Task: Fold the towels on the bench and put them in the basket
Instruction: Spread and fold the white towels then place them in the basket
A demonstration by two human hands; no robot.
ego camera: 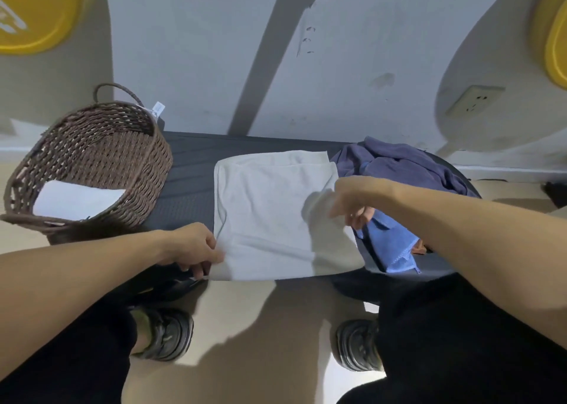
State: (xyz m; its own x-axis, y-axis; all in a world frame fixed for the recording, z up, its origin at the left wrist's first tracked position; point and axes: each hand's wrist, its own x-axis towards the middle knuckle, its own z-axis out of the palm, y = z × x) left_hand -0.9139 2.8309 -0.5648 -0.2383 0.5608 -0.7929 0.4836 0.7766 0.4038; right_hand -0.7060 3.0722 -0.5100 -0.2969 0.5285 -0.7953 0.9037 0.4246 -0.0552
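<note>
White towel (270,213) lies flat mid-frame on the dark table (187,188), folded over once, near edge hanging slightly off the front. Left hand (193,247) pinches its lower-left corner, thumb on top, fingers curled under the cloth. Right hand (352,201) is over the towel's right edge, fingers curled downward; its grip looks closed on the cloth edge, but the fingertips are partly hidden, so cannot tell for sure. Right of the white towel: a crumpled navy towel (399,164) toward the back and a lighter blue towel (389,244) draped at the front edge, both touching or tucked beside the white one. Brown wicker basket (92,145) sits at the left end of the table, centre-left of frame, with one folded white towel (76,201) inside (a small white tag hangs off its rear rim, print too small to read). Wall socket (472,101) upper right; no legible writing anywhere.
</note>
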